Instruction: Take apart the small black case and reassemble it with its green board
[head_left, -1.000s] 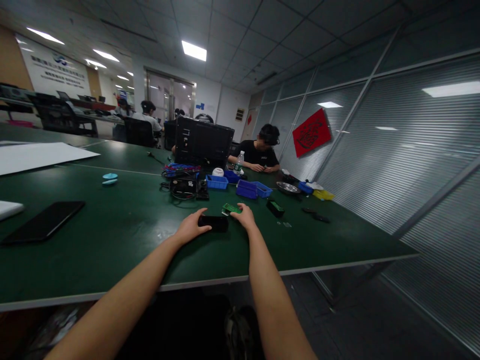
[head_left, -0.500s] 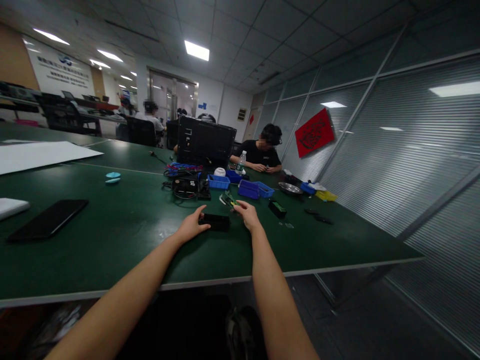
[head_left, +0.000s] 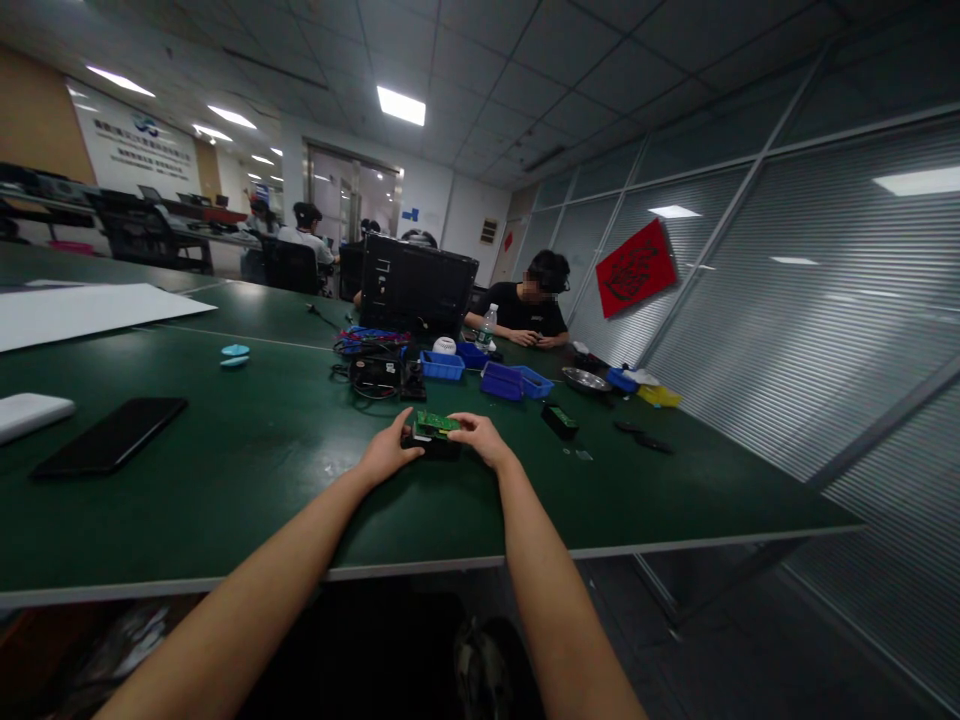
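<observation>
A green circuit board (head_left: 435, 424) is pinched at its right end by my right hand (head_left: 480, 438). It lies over a black rectangular case (head_left: 433, 449) on the table, and I cannot tell how deep it sits in it. My left hand (head_left: 388, 450) grips the case's left end between thumb and fingers. To the right stands a second black case with a green board (head_left: 560, 421) in it. Small clear pieces (head_left: 583, 455) lie in front of that case.
Beyond my hands are a black power adapter (head_left: 375, 375) with cables, blue bins (head_left: 442, 365), a metal dish (head_left: 586, 380) and a monitor (head_left: 420, 285). A black tablet-like slab (head_left: 112, 436) lies left on the green table (head_left: 247, 500). Across it sits a co-worker (head_left: 517, 310).
My right hand has brought the circuit board left and down from behind the black case to over it. The board now lies flatter. My left hand stays on the case.
</observation>
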